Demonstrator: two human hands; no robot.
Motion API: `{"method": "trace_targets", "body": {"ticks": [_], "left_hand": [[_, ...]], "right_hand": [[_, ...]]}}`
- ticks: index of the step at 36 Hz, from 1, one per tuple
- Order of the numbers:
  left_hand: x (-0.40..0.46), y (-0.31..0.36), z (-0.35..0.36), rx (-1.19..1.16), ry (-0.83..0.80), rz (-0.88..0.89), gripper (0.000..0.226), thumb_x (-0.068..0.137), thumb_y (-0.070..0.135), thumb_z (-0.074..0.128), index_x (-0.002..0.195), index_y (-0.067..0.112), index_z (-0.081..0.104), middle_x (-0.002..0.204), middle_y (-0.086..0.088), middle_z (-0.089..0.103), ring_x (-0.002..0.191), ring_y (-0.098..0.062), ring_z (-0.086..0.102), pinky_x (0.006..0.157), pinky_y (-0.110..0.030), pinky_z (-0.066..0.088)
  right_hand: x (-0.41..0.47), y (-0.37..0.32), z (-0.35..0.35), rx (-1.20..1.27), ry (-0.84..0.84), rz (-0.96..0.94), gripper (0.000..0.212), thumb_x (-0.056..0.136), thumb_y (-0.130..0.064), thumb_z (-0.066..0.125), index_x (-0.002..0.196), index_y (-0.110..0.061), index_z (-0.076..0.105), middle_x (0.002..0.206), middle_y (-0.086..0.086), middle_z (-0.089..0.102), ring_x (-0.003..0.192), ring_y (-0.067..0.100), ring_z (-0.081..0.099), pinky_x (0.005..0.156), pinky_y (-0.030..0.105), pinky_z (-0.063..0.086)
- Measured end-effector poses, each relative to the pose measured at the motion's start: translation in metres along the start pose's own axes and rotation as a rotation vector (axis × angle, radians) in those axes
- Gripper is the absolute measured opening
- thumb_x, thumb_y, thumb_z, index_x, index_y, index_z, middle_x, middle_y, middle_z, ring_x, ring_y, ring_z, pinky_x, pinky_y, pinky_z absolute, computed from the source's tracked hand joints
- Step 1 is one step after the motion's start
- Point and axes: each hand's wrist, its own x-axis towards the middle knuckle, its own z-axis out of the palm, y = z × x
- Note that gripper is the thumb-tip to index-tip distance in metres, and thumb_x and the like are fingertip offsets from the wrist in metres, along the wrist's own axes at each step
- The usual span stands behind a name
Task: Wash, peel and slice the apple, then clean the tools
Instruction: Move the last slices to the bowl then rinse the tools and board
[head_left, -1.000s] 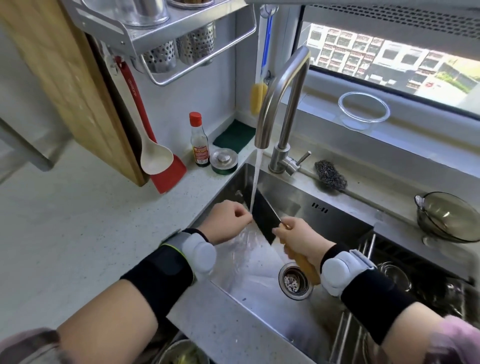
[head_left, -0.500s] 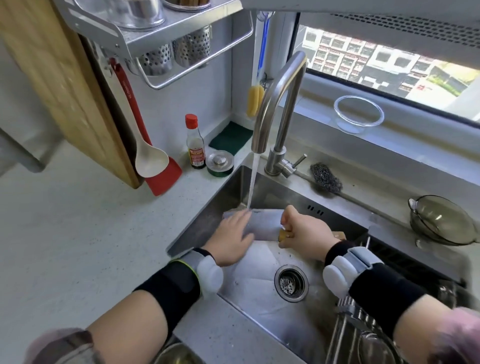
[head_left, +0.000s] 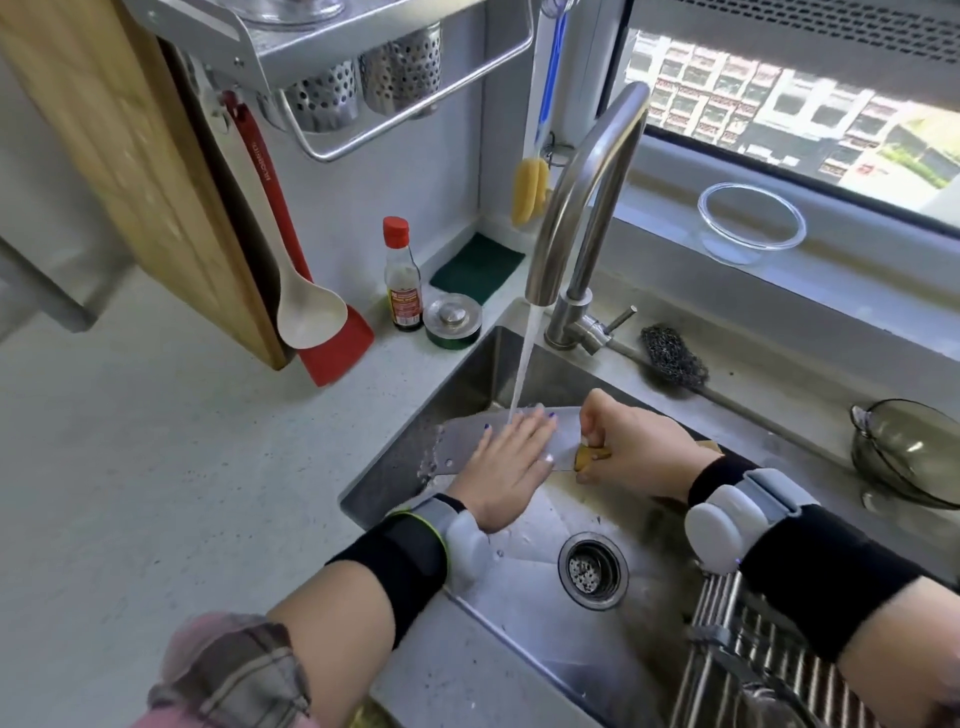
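Our left hand (head_left: 506, 460) lies flat, fingers straight, pressed on the broad grey steel blade of the cleaver (head_left: 462, 441), while our right hand (head_left: 631, 452) is curled tight round its yellowish wooden handle (head_left: 589, 456). We hold the cleaver level over the stainless steel sink (head_left: 519, 613), near its back wall, with the stream of tap water (head_left: 522, 364) from the curved steel faucet (head_left: 587, 208) landing on the blade just beyond our fingertips.

We judge this to be the cleaning step: the apple is nowhere in view (presumably dealt with). The next move likely calls for rubbing along the flat, keeping our fingers off the edge, then turning the blade to rinse the other face.

Around us lies a pale speckled countertop (head_left: 156, 467). A green scouring pad (head_left: 475, 267) sits in the corner and a dark steel-wool scrubber (head_left: 672, 356) behind the sink. A red-capped sauce bottle (head_left: 402, 278) stands by the wall, and a clear glass bowl (head_left: 750, 223) rests on the windowsill.
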Motion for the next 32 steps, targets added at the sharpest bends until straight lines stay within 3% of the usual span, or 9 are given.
{"method": "trace_targets", "body": {"ticks": [8,11,14,16,18,22,26,28,32], "left_hand": [[0.01,-0.052,-0.003,-0.004,-0.121,-0.342,0.059,0.103,0.041,0.013,0.152,0.017,-0.008,0.158,0.004,-0.019,0.146,-0.016,-0.016,0.118,-0.044,-0.007],[0.01,-0.068,-0.006,0.061,-0.213,-0.474,0.054,0.104,0.037,0.015,0.153,0.015,0.014,0.159,-0.005,-0.017,0.146,-0.023,-0.015,0.118,-0.048,-0.003],[0.013,-0.061,-0.01,-0.116,-0.005,-0.464,0.049,0.103,0.037,0.028,0.147,0.015,0.035,0.16,-0.012,0.007,0.147,-0.029,0.007,0.117,-0.041,0.008],[0.018,-0.049,-0.015,-0.322,0.246,-0.427,0.043,0.099,0.034,0.046,0.135,0.01,0.053,0.147,-0.014,0.042,0.135,-0.028,0.038,0.109,-0.032,0.028],[0.024,-0.036,-0.019,-0.522,0.371,-0.422,0.028,0.092,0.025,0.062,0.114,0.01,0.068,0.116,-0.006,0.067,0.105,-0.02,0.06,0.087,-0.024,0.043],[0.031,-0.011,-0.025,-0.834,0.383,-0.434,0.006,0.078,0.005,0.075,0.083,0.002,0.074,0.067,-0.002,0.066,0.051,-0.008,0.055,0.055,-0.017,0.049],[0.033,0.002,-0.027,-0.991,0.386,-0.487,0.013,0.078,0.005,0.076,0.081,-0.007,0.071,0.055,-0.007,0.064,0.042,-0.008,0.056,0.048,-0.016,0.05],[0.033,0.004,-0.028,-1.002,0.384,-0.513,0.019,0.085,0.006,0.07,0.086,-0.013,0.068,0.056,-0.01,0.064,0.042,-0.009,0.059,0.047,-0.018,0.05],[0.028,0.0,-0.035,-0.966,0.292,-0.545,0.023,0.096,0.001,0.051,0.099,-0.019,0.062,0.074,-0.02,0.069,0.056,-0.017,0.068,0.054,-0.019,0.056]], "right_hand": [[-0.012,0.017,-0.004,0.075,0.014,0.062,0.039,0.074,-0.025,0.078,0.097,-0.025,0.045,0.085,-0.011,0.06,0.081,0.016,0.058,0.075,0.036,0.049],[-0.015,0.031,-0.005,0.153,0.031,0.114,0.039,0.072,-0.022,0.079,0.091,-0.027,0.045,0.086,-0.003,0.064,0.08,0.02,0.062,0.074,0.037,0.05],[-0.017,0.04,-0.002,0.231,0.028,0.161,0.04,0.073,-0.019,0.081,0.092,-0.026,0.046,0.088,0.002,0.068,0.073,0.015,0.06,0.071,0.034,0.048],[-0.017,0.043,0.003,0.315,0.014,0.203,0.041,0.075,-0.018,0.082,0.094,-0.022,0.047,0.085,0.004,0.066,0.075,0.016,0.061,0.072,0.037,0.05],[-0.017,0.045,0.011,0.358,0.023,0.269,0.038,0.078,-0.02,0.081,0.097,-0.018,0.048,0.082,0.001,0.06,0.076,0.017,0.059,0.07,0.034,0.048],[-0.018,0.044,0.03,0.554,0.089,0.432,0.034,0.084,-0.024,0.077,0.101,-0.013,0.05,0.083,0.004,0.06,0.069,0.017,0.053,0.064,0.034,0.044],[-0.021,0.039,0.046,0.825,0.129,0.557,0.027,0.091,-0.021,0.07,0.105,-0.01,0.05,0.076,0.01,0.063,0.066,0.025,0.053,0.054,0.033,0.04],[-0.022,0.032,0.051,0.902,0.121,0.574,0.02,0.094,-0.019,0.065,0.101,-0.009,0.05,0.071,0.012,0.061,0.051,0.022,0.05,0.046,0.028,0.037],[-0.024,0.02,0.058,1.086,0.078,0.581,0.018,0.102,-0.012,0.05,0.086,-0.005,0.054,0.063,0.016,0.052,0.039,0.02,0.042,0.04,0.023,0.034]]}}
